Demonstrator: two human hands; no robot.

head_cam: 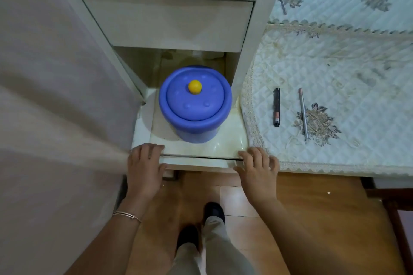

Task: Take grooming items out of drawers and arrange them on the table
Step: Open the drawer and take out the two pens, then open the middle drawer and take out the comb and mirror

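The lower drawer [201, 158] of a cream cabinet stands pulled out. Inside it sits a blue round container [194, 105] with a domed lid and a yellow knob [195, 86]. My left hand [144, 163] grips the drawer's front edge at its left end, fingers curled over the rim. My right hand [257, 163] grips the same edge at its right end. On the quilted table cover [335, 73] to the right lie a black tube [277, 107] and a thin pink-grey pencil [303, 114], side by side.
The upper drawer [167, 20] is closed. Another thin stick [283, 3] lies at the table's far left. A pale curtain [55, 96] hangs at the left. My feet stand on a wooden floor [301, 219] below the drawer.
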